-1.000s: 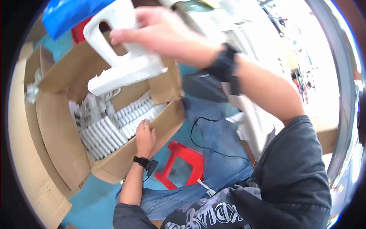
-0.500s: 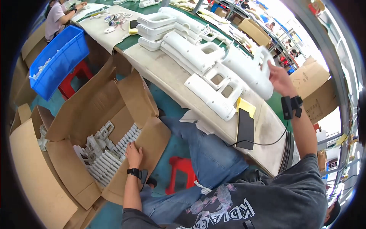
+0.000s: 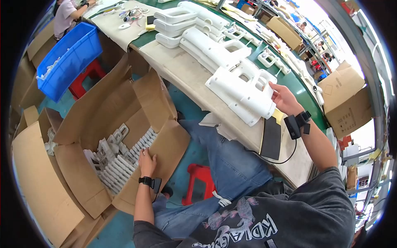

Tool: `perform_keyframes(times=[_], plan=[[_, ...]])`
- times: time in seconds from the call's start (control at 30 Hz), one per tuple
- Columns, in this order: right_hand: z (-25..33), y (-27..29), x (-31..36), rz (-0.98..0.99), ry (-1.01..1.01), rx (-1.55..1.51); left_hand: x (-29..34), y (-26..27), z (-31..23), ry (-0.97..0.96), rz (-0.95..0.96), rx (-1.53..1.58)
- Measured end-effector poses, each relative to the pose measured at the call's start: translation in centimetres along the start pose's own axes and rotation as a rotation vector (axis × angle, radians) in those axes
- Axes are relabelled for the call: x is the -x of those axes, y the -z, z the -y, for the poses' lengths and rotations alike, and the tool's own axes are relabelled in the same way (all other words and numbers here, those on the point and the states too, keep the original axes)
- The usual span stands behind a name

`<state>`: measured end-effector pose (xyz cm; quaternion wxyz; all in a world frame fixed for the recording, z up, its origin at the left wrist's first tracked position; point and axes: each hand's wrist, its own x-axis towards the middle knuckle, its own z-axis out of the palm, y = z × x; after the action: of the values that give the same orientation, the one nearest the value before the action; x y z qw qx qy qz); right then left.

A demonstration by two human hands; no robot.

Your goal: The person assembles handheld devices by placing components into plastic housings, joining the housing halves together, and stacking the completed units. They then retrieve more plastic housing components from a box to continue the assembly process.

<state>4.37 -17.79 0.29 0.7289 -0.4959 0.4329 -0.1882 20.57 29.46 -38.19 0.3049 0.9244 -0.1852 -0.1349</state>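
My right hand (image 3: 285, 100) grips the end of a white plastic housing (image 3: 244, 96) with a loop handle, thumb and fingers around its handle end. That housing lies over another like it near the table's front edge. Further left, similar white housings (image 3: 209, 47) are stacked in overlapping layers. My left hand (image 3: 147, 162) rests at the near edge of an open cardboard box (image 3: 168, 142), fingers apart beside a row of thin white parts (image 3: 118, 175) inside. It holds nothing that I can see.
A black pad (image 3: 271, 138) with a yellow sheet lies at the table's front edge. A blue bin (image 3: 70, 62) sits on a red stool at the left, near a co-worker (image 3: 66, 16). Another red stool (image 3: 197, 182) stands by my legs. Cartons (image 3: 347, 99) are stacked beyond the table at right.
My right hand has brought the housing left and down, from raised above the table onto the one at the front edge. My left hand has stayed at the box.
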Motion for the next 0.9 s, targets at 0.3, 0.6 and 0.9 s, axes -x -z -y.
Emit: perform_keyframes(times=[0.3,0.6,0.9], plan=[[-2.2,0.3,-1.4,-0.240,0.432,0.716,-0.2,0.0,-0.3,-0.005,0.015,-0.009],[-0.7,-3.2,6.2,0.363,0.753,1.629,0.1,0.5,-0.4,0.047,0.039,-0.009],[-2.1,-6.8,8.9,0.256,0.770,1.705,0.3,0.4,-0.2,0.021,0.033,0.030]])
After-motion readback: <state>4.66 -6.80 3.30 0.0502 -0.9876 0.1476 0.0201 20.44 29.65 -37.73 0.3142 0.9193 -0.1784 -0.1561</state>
